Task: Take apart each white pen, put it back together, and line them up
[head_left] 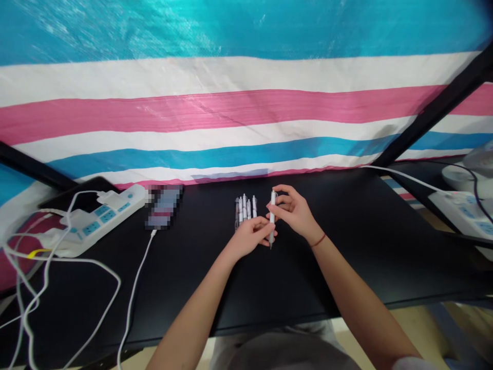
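Note:
A white pen (272, 216) is held nearly upright in the view, its dark tip pointing down towards me. My right hand (293, 208) pinches its upper part between thumb and fingers. Lower down the barrel, my left hand (252, 236) grips the same pen with thumb and fingertips. Just beyond my left hand, several more pens (244, 208) lie side by side on the black table (316, 277). Most of these are white, and the leftmost is darker. My left hand hides their lower ends.
At the left, a white power strip (103, 218) carries plugs and tangled white cables (48, 277). A phone (165, 208) with a charging cable (136, 277) lies nearer the middle. Another power strip (462, 210) is at the right. Behind the table hangs a striped sheet (231, 113).

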The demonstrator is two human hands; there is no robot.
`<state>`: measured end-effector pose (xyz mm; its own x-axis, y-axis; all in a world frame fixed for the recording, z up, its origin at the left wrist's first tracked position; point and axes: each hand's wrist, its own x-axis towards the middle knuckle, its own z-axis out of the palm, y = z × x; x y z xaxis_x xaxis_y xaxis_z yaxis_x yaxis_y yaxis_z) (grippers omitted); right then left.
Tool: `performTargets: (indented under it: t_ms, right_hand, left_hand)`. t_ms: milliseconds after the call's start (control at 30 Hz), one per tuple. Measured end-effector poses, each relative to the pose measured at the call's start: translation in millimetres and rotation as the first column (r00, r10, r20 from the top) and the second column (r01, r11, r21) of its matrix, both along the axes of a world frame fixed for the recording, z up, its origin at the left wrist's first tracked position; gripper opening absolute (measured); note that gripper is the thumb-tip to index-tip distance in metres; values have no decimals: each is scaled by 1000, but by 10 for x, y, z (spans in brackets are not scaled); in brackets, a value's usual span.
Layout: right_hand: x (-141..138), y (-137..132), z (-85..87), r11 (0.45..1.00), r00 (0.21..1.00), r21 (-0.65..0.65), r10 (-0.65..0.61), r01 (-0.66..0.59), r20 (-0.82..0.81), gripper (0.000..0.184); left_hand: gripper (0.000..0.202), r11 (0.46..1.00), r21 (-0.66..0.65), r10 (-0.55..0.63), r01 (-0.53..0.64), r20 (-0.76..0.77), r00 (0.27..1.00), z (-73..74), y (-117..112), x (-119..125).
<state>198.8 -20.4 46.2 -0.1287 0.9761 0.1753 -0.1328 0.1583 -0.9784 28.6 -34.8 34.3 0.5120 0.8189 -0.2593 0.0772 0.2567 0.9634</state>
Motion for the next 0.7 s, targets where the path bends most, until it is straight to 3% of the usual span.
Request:
performTargets:
  t_ms: [700]
  right_hand:
    - [14,31,-52,999,999,-26,44,-44,16,49]
  left_hand:
    - [38,1000,-5,7,-7,-20,1000,-43,5,18]
